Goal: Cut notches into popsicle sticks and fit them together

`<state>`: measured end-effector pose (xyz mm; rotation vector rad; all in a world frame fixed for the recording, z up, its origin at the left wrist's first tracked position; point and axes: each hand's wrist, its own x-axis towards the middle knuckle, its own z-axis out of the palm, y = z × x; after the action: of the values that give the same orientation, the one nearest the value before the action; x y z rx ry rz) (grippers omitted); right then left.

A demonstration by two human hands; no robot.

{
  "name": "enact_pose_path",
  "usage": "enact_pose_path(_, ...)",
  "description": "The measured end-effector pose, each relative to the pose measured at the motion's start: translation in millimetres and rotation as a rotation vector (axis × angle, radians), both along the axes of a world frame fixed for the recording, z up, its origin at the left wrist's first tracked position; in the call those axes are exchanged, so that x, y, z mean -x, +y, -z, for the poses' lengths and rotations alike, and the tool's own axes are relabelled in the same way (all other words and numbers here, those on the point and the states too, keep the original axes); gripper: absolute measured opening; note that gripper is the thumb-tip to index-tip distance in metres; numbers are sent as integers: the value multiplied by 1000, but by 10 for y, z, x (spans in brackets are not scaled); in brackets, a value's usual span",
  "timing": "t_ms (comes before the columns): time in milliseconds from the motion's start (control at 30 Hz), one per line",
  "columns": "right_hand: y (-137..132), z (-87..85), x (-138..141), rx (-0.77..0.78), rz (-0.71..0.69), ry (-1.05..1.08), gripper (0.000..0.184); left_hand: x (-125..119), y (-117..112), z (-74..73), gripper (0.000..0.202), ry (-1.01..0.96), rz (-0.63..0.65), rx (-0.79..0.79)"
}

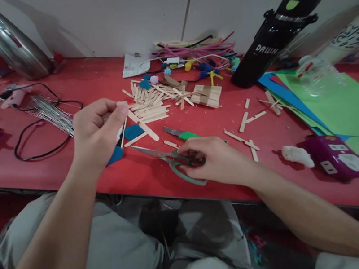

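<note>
My right hand (pixel 219 157) grips a pair of scissors (pixel 174 155), with fingers through the dark handle loop. The blades point left, low over the red table. My left hand (pixel 92 132) is raised to the left of them, thumb and fingertips pressed together. Whatever lies in that pinch is too small or hidden to name; a thin pale strip shows just below it. Blue pieces (pixel 134 132) lie beneath and beside the left hand. Beyond the scissors rests a green craft knife (pixel 186 135), partly covered by my right hand.
Craft sticks (pixel 151 105) are heaped mid-table, with cut pieces scattered rightward. Coloured paper (pixel 355 106), a purple socket box (pixel 338 157) and a leaning black DAWN bottle (pixel 261 51) occupy the right. Metal wires (pixel 51 114) and a silver jug (pixel 13 45) are left.
</note>
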<state>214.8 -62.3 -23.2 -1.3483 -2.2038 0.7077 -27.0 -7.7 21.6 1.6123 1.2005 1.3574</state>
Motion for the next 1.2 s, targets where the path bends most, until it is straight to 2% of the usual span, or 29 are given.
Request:
enact_pose_path(100,32,13,-8,242,52,291,18,84,75,13,15,-94,-51,-79)
enact_pose_path(200,58,37,-12,382,65,403,23,113,144,60,16,-189,-100,-125)
enact_pose_path(333,51,62,2,364,87,422,34,95,172,94,17,-218,-97,-115)
enact_pose_path(467,62,53,27,323,222,479,31,101,162,79,14,-246,-100,-104)
enact_pose_path(600,114,1,17,433,304,572,36,121,172,84,14,-261,-76,-125)
enact_pose_path(733,124,-47,8,534,304,623,46,105,176,93,16,-296,-36,-130)
enact_pose_path(933,57,-52,59,533,237,612,53,54,142,80,17,-375,-3,-70)
enact_pose_path(1067,43,-9,53,421,160,568,51,38,123,94,18,-387,-12,-58)
enact_pose_path(1200,43,32,35,321,149,513,47,25,112,97,18,-392,-8,-63)
